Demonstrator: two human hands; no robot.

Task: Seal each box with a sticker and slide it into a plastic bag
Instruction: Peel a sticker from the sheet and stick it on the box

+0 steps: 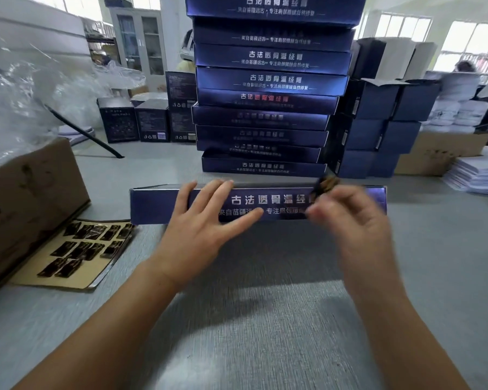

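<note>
A long dark blue box point(158, 205) with silver lettering lies on the grey table, its long side facing me. My left hand point(200, 229) rests on its front face with straight fingers, steadying it. My right hand point(352, 220), blurred by motion, pinches a small black-and-gold sticker point(326, 185) just above the box's top edge near its right end. A sticker sheet point(79, 249) with several dark stickers lies on the table at the left.
A tall stack of matching blue boxes point(268, 80) rises right behind the box. A cardboard carton point(31, 198) with clear plastic bags point(26, 88) on top stands at the left. Smaller dark boxes point(378, 130) and paper stacks point(479, 173) sit at the right.
</note>
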